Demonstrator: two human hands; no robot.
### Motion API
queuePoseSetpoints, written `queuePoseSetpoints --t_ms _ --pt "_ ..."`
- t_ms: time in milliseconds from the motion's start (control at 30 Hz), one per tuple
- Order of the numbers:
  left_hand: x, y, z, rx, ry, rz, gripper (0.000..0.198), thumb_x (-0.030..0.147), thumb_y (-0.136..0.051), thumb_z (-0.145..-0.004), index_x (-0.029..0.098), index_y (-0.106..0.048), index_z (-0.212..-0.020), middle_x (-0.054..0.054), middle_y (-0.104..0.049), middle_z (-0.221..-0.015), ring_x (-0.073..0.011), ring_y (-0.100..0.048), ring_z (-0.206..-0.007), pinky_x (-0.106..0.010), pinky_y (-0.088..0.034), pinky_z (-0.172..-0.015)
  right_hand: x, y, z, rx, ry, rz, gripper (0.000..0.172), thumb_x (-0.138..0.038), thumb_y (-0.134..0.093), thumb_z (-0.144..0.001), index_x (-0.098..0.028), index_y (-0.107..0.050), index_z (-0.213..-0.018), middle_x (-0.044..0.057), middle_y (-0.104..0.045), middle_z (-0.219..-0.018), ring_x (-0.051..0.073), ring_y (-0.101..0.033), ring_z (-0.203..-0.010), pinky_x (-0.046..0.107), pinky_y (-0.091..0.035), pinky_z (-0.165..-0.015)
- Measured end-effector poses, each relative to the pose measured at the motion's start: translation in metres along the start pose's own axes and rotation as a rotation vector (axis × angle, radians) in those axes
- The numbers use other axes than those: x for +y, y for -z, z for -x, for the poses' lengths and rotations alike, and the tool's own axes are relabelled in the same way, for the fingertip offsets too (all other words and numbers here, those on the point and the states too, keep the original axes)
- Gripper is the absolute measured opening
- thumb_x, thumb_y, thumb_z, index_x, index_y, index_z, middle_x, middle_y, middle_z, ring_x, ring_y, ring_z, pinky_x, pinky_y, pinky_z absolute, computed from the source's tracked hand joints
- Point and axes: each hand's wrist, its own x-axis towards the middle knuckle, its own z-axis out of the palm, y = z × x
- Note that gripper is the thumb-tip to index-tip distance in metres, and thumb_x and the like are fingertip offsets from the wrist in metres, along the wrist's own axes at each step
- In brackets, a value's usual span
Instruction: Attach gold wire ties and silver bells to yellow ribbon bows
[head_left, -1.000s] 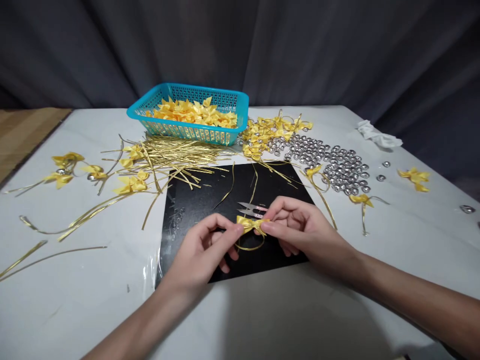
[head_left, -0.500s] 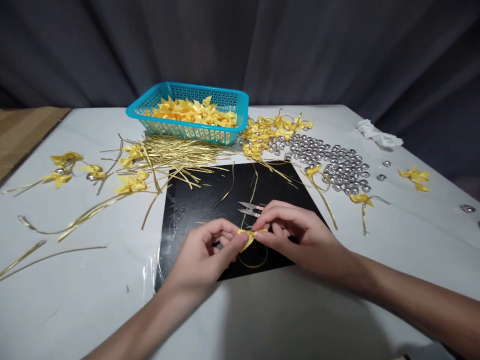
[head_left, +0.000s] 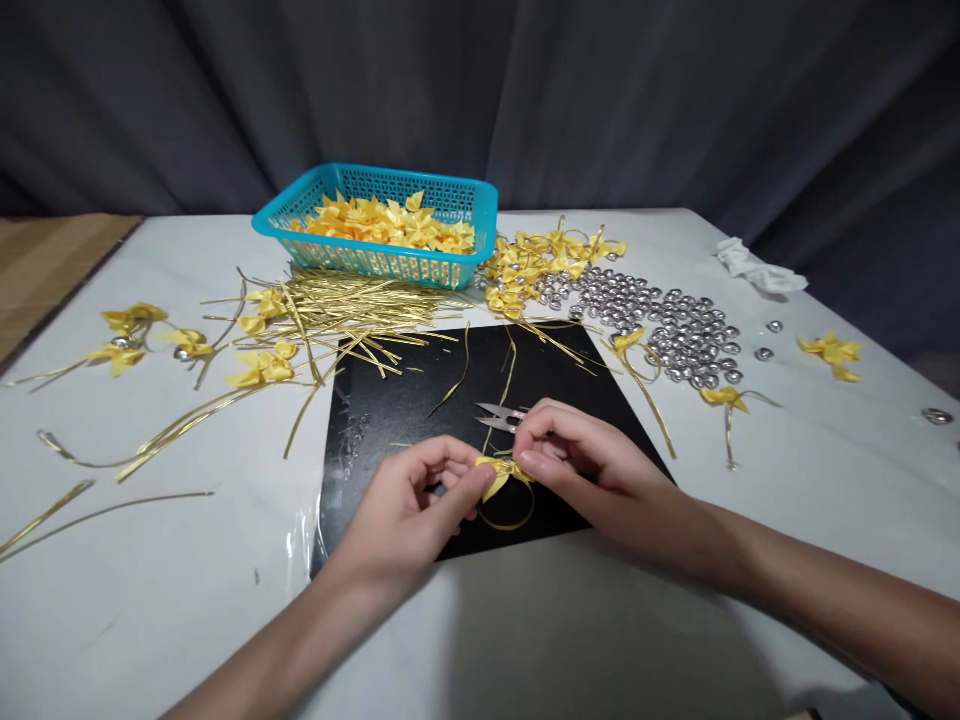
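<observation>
Between my hands, above the black mat (head_left: 390,480), is a yellow ribbon bow (head_left: 496,480) with a loop of gold cord (head_left: 507,527) hanging below it. My left hand (head_left: 420,500) pinches the bow's left side between thumb and forefinger. At its right side, my right hand (head_left: 585,455) is closed, thumb and forefinger together at the bow's edge; whether they grip the ribbon or the cord is hard to make out. Small thread snips (head_left: 501,415) lie on the mat just behind, partly covered by my right hand.
A blue basket (head_left: 484,225) of yellow bows stands at the back. Before it lies a pile of gold cords (head_left: 360,300). Silver beads (head_left: 622,300) spread to the right, beside finished-looking bows with cords (head_left: 525,262). A white cloth (head_left: 757,268) lies far right.
My right thumb and forefinger have shifted slightly off the bow's middle, so more of its centre and right side shows. My left hand keeps its pinch.
</observation>
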Motion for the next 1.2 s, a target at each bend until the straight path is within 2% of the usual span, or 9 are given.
queuePoseSetpoints --t_ms 233,367,533,700,900,1200 --pt "0.002 0.001 -0.001 -0.009 0.044 0.024 0.023 0.035 -0.064 -0.069 0.012 -0.060 -0.071 0.002 -0.052 -0.053 -0.0087 -0.046 -0.051 -0.017 -0.037 -0.046 -0.004 0.001 -0.001 0.073 -0.027 -0.039 0.012 -0.023 -0.048 -0.088 -0.016 -0.053 -0.079 -0.001 -0.044 -0.075 0.008 -0.035 -0.056 0.021 -0.031 -0.049" --pt "0.003 0.001 -0.001 0.001 0.058 0.056 0.021 0.033 -0.065 -0.068 0.013 -0.059 -0.068 0.003 -0.052 -0.053 -0.0080 -0.045 -0.050 -0.016 -0.037 -0.045 0.000 0.002 0.000 0.052 0.070 0.003 0.012 -0.021 -0.049 -0.087 -0.015 -0.058 -0.082 0.001 -0.046 -0.079 0.006 -0.037 -0.053 0.021 -0.030 -0.047" --pt "0.006 -0.001 -0.002 0.020 0.075 0.079 0.019 0.030 -0.066 -0.066 0.012 -0.060 -0.067 0.003 -0.051 -0.052 -0.0070 -0.044 -0.048 -0.016 -0.037 -0.045 0.005 0.002 0.000 0.069 0.197 0.097 0.006 -0.020 -0.057 -0.084 -0.014 -0.058 -0.086 0.000 -0.046 -0.079 0.003 -0.032 -0.048 0.019 -0.030 -0.044" --pt "0.007 -0.001 -0.001 0.036 0.069 0.074 0.019 0.031 -0.065 -0.066 0.012 -0.059 -0.067 0.003 -0.051 -0.052 -0.0076 -0.046 -0.049 -0.016 -0.037 -0.045 0.007 0.002 0.001 0.105 0.304 0.203 0.006 -0.014 -0.060 -0.081 -0.015 -0.058 -0.087 0.002 -0.050 -0.084 0.005 -0.040 -0.055 0.018 -0.032 -0.045" --pt "0.004 0.000 -0.001 0.015 0.050 0.045 0.022 0.034 -0.064 -0.067 0.012 -0.060 -0.068 0.003 -0.051 -0.051 -0.0081 -0.046 -0.050 -0.017 -0.037 -0.046 0.006 0.000 0.002 0.139 0.408 0.271 0.009 -0.008 -0.056 -0.083 -0.015 -0.061 -0.085 0.002 -0.053 -0.079 0.008 -0.051 -0.068 0.018 -0.041 -0.056" --pt "0.007 0.001 -0.004 0.000 0.055 0.075 0.020 0.030 -0.068 -0.064 0.011 -0.062 -0.067 0.002 -0.055 -0.052 -0.0080 -0.047 -0.052 -0.017 -0.036 -0.048 0.006 0.003 0.005 0.061 0.442 0.327 0.015 -0.011 -0.054 -0.084 -0.019 -0.062 -0.093 0.002 -0.054 -0.078 0.010 -0.052 -0.067 0.020 -0.041 -0.057"
